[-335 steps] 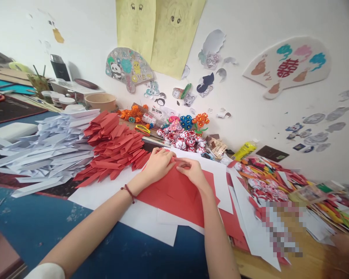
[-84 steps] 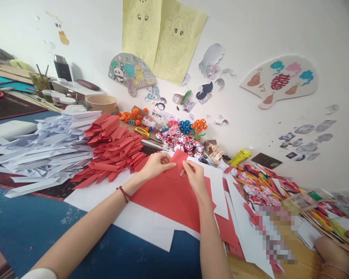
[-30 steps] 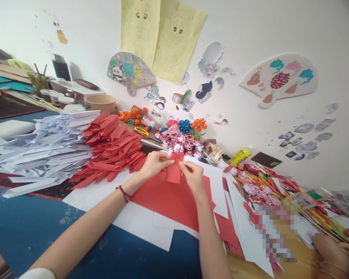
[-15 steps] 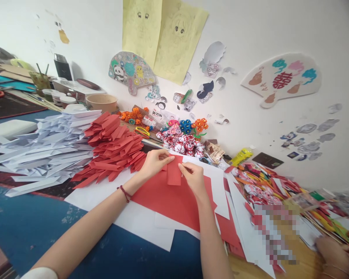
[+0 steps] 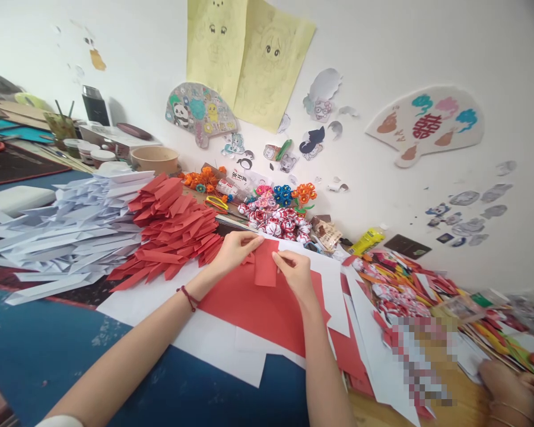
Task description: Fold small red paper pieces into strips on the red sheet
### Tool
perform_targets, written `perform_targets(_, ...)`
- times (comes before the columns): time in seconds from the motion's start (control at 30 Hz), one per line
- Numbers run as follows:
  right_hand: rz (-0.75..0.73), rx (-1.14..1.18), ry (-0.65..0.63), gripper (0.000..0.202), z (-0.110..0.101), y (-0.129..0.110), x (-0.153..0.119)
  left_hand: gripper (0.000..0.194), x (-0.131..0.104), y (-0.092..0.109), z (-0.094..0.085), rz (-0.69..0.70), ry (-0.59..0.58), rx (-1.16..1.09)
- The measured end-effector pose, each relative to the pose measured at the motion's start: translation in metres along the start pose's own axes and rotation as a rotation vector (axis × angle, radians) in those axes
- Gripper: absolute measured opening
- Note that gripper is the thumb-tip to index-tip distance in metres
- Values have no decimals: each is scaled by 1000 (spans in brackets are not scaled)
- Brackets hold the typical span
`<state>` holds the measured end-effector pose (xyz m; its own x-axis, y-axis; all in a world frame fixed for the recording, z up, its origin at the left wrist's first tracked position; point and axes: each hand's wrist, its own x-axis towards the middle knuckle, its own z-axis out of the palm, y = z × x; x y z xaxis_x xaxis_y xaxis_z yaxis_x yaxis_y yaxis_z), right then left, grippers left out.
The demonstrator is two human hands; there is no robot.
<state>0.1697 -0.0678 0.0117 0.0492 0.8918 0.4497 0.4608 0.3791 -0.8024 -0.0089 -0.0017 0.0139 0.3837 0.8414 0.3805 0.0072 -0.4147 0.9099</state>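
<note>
A small rectangle of red paper (image 5: 266, 267) is pinched between both hands, above a larger sheet of red paper (image 5: 249, 308). My left hand (image 5: 235, 252) grips its upper left edge with thumb and forefinger. On its right edge, my right hand (image 5: 294, 270) pinches it with fingertips. White sheets (image 5: 222, 362) lie under the red sheet on the blue table (image 5: 160, 391). To the left of my left hand are a heap of folded red paper strips (image 5: 173, 228) and a heap of folded white paper strips (image 5: 80, 225).
Red-and-white paper balls (image 5: 280, 222) and paper flowers (image 5: 282, 194) stand behind my hands. A yellow bottle (image 5: 368, 240) lies at the right, near a pile of colourful paper pieces (image 5: 404, 273). Another person's hand (image 5: 505, 382) shows at the lower right. A bowl (image 5: 155, 160) stands back left.
The view has shifted slightly. Both hands keep their pinch on the small red paper, which has hardly moved.
</note>
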Motion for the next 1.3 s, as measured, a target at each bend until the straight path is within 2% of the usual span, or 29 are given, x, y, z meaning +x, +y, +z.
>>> perform_targets(0.2, 33, 42, -4, 35, 1, 2, 2, 47, 1, -5, 2, -122, 1, -127)
perform_targets(0.3, 41, 58, -1, 34, 2, 2, 2, 45, 4, -7, 0, -73, 26, -158)
perform_targets(0.5, 66, 89, -9, 35, 4, -2, 1, 43, 3, -1, -1, -12, 75, -65)
perform_targets(0.67, 91, 99, 4, 33, 2, -2, 1, 45, -1, 1, 5, -66, -39, -67)
perform_targets(0.83, 122, 147, -19, 32, 1, 2, -1, 54, 0, -6, 6, -14, -3, 79)
perform_targets(0.93, 166, 199, -24, 27, 2, 4, -1, 52, 0, -8, 5, -26, -37, 114)
perform_targets(1.13, 155, 214, 40, 26, 1, 7, 1, 49, -2, -4, 9, -15, -160, 105)
perform_targets(1.3, 150, 278, 125, 31, -3, 8, 1, 39, -2, -4, 10, -56, -141, 0)
